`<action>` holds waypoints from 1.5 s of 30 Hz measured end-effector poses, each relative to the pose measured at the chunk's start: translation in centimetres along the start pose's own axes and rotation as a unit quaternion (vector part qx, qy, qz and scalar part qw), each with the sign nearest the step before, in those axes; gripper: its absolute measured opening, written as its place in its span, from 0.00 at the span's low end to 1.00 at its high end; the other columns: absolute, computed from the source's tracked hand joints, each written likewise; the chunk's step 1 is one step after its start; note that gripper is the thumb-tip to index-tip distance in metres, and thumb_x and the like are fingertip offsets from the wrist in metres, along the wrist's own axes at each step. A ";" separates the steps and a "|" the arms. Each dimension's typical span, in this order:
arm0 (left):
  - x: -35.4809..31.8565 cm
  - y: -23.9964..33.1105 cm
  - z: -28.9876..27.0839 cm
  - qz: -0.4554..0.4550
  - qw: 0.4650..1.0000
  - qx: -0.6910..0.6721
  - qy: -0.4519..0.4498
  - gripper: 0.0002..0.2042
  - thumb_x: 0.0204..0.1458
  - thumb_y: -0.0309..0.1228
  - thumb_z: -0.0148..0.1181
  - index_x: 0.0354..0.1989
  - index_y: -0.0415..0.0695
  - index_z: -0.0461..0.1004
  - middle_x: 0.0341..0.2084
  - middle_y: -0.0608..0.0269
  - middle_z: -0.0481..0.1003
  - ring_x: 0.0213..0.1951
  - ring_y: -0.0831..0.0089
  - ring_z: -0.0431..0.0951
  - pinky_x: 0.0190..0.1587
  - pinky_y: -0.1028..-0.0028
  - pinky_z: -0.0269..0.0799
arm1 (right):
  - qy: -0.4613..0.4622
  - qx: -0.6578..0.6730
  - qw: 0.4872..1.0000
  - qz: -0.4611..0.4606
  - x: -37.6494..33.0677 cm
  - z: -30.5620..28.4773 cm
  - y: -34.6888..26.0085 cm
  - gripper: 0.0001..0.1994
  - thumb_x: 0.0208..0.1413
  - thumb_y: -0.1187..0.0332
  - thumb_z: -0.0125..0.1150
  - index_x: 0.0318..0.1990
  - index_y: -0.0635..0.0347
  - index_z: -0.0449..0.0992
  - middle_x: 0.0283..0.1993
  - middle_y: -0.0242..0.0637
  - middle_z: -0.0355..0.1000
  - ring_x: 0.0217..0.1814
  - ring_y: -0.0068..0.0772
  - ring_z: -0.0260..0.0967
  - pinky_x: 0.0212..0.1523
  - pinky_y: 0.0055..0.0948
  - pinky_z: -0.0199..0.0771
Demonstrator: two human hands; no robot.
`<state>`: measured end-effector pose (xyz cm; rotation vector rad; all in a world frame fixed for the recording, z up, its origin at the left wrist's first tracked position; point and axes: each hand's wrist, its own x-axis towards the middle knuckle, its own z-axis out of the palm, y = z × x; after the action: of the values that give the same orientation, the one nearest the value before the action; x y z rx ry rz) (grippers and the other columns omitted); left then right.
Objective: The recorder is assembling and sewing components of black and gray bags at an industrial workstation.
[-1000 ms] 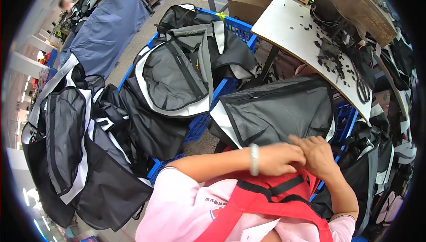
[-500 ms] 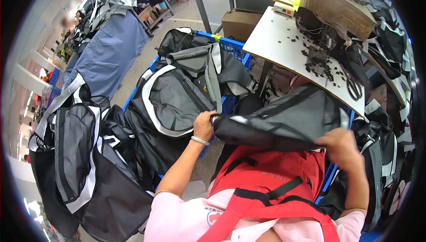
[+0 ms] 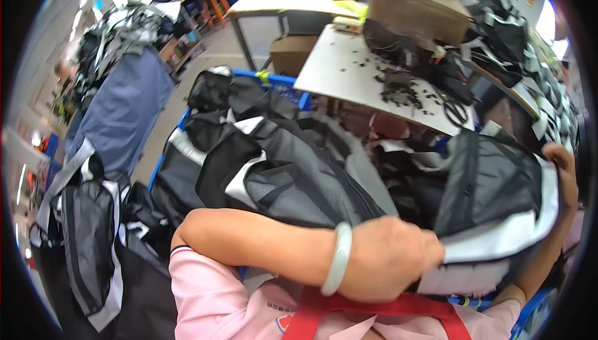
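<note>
Head view, my only feed: left hand, pale bangle on its wrist, has swung across the front of the body; half a second ago it was out to the left, on the near end of a piece stretched over the lap. Its fingers are now curled shut on the near corner of the white trim of a grey mesh piece, hand slightly blurred. Right hand has gone up and out to the far right; I read its fingers as hooked over the piece's outer top edge, narrow, though the tips are partly hidden. So the held piece sits right of the body, mesh panel up, slung between both hands. Blue crate changed too: the rounded white-edged panel on top is no longer showing, and a black-and-grey piece lies there, reaching toward the left forearm. Head has turned right, so I see the white table further left, black scraps and scissors on it as before. Red apron now shows only as a band below the left hand.
</note>
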<state>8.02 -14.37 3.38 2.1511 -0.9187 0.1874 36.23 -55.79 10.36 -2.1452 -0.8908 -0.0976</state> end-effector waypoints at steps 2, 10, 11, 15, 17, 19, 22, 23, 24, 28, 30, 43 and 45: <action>2.8 -3.2 1.2 -0.051 0.996 -0.060 -0.051 0.10 0.46 0.25 0.57 0.37 0.36 0.70 0.30 0.49 0.73 0.33 0.48 0.77 0.32 0.57 0.73 | 0.014 -0.013 0.998 -0.056 0.7 1.6 -2.6 0.13 0.52 0.71 0.52 0.43 0.64 0.76 0.43 0.34 0.74 0.45 0.27 0.71 0.47 0.24 0.69; 8.6 -8.8 -1.1 -0.070 0.996 -0.050 -0.017 0.06 0.47 0.22 0.54 0.32 0.34 0.73 0.27 0.43 0.75 0.34 0.45 0.77 0.37 0.57 0.73 | -0.132 -0.272 0.935 -0.186 0.8 17.2 -14.8 0.25 0.43 0.58 0.70 0.49 0.57 0.75 0.39 0.39 0.76 0.45 0.43 0.72 0.47 0.37 0.71; 8.9 -9.3 -1.7 -0.078 0.995 -0.052 -0.018 0.08 0.47 0.21 0.56 0.36 0.34 0.74 0.28 0.44 0.76 0.34 0.46 0.77 0.35 0.60 0.73 | -0.149 -0.268 0.940 -0.147 1.2 17.2 -14.5 0.25 0.45 0.58 0.69 0.50 0.57 0.74 0.38 0.40 0.75 0.45 0.44 0.72 0.46 0.38 0.71; 9.3 -12.2 -2.6 -0.079 0.995 0.061 0.030 0.09 0.47 0.24 0.61 0.36 0.36 0.78 0.29 0.49 0.77 0.33 0.51 0.78 0.36 0.64 0.74 | -0.182 -0.177 0.964 -0.085 5.0 18.8 -9.7 0.19 0.48 0.60 0.67 0.45 0.60 0.76 0.34 0.43 0.75 0.40 0.48 0.72 0.42 0.38 0.70; 9.1 -14.0 -3.0 -0.107 0.991 0.078 0.033 0.09 0.47 0.25 0.61 0.36 0.36 0.79 0.28 0.49 0.77 0.32 0.51 0.78 0.36 0.64 0.73 | -0.257 -0.017 0.966 0.031 7.7 20.1 -8.5 0.14 0.50 0.63 0.64 0.40 0.64 0.77 0.28 0.45 0.73 0.33 0.45 0.71 0.38 0.35 0.69; 9.0 -15.9 -3.4 -0.138 0.985 0.093 0.040 0.09 0.48 0.26 0.61 0.36 0.37 0.79 0.28 0.50 0.77 0.32 0.51 0.77 0.36 0.64 0.73 | -0.253 0.019 0.966 0.046 9.3 21.5 -6.5 0.12 0.50 0.64 0.64 0.37 0.65 0.77 0.26 0.43 0.72 0.31 0.39 0.69 0.36 0.32 0.68; 9.7 -18.1 -4.2 -0.159 0.981 0.096 0.061 0.08 0.49 0.25 0.61 0.35 0.36 0.80 0.27 0.50 0.76 0.31 0.52 0.77 0.35 0.65 0.72 | -0.244 0.109 0.961 0.074 11.5 23.3 -3.4 0.11 0.51 0.66 0.64 0.35 0.66 0.77 0.24 0.35 0.70 0.30 0.22 0.63 0.35 0.28 0.66; 10.0 -18.9 -4.5 -0.159 0.981 0.095 0.061 0.08 0.49 0.25 0.61 0.35 0.36 0.80 0.27 0.50 0.76 0.31 0.52 0.77 0.35 0.65 0.72 | -0.240 0.134 0.959 0.073 12.3 23.8 -2.4 0.11 0.51 0.66 0.65 0.35 0.66 0.77 0.24 0.34 0.70 0.30 0.21 0.63 0.35 0.27 0.66; 10.3 -20.0 -4.7 -0.158 0.979 0.108 0.074 0.07 0.49 0.26 0.61 0.35 0.36 0.80 0.27 0.50 0.76 0.31 0.52 0.77 0.35 0.65 0.72 | -0.235 0.138 0.960 0.067 13.3 24.1 -1.8 0.11 0.51 0.66 0.65 0.35 0.66 0.77 0.25 0.32 0.70 0.30 0.19 0.63 0.35 0.27 0.66; 11.7 -23.5 -5.7 -0.180 0.973 0.120 0.084 0.08 0.49 0.26 0.61 0.35 0.36 0.80 0.27 0.48 0.78 0.30 0.53 0.78 0.34 0.66 0.72 | -0.236 0.187 0.947 0.110 16.2 25.6 0.4 0.11 0.53 0.66 0.65 0.34 0.67 0.78 0.27 0.27 0.71 0.31 0.16 0.63 0.35 0.22 0.65; 12.4 -24.9 -6.0 -0.210 0.969 0.110 0.072 0.09 0.50 0.28 0.61 0.36 0.35 0.80 0.26 0.48 0.79 0.28 0.58 0.79 0.34 0.68 0.72 | -0.231 0.224 0.937 0.137 17.2 26.3 1.7 0.11 0.53 0.66 0.65 0.34 0.68 0.79 0.28 0.26 0.71 0.32 0.15 0.63 0.34 0.21 0.64; 14.6 -30.9 -6.9 -0.335 0.936 -0.001 0.111 0.12 0.52 0.30 0.61 0.39 0.34 0.80 0.26 0.58 0.80 0.30 0.75 0.75 0.37 0.74 0.71 | -0.224 0.264 0.925 0.155 21.9 27.8 5.4 0.11 0.52 0.67 0.66 0.36 0.67 0.80 0.29 0.27 0.73 0.34 0.16 0.64 0.37 0.21 0.64; 14.8 -31.4 -7.0 -0.342 0.934 0.001 0.107 0.12 0.52 0.30 0.62 0.39 0.34 0.80 0.26 0.59 0.79 0.29 0.76 0.75 0.37 0.74 0.70 | -0.226 0.258 0.927 0.153 22.3 28.2 6.1 0.11 0.52 0.66 0.66 0.36 0.66 0.80 0.29 0.26 0.73 0.34 0.16 0.65 0.37 0.20 0.63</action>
<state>40.86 -3.83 -4.72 2.2634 -0.0167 0.0693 50.77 -26.11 -5.15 -1.7912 -0.7114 0.7388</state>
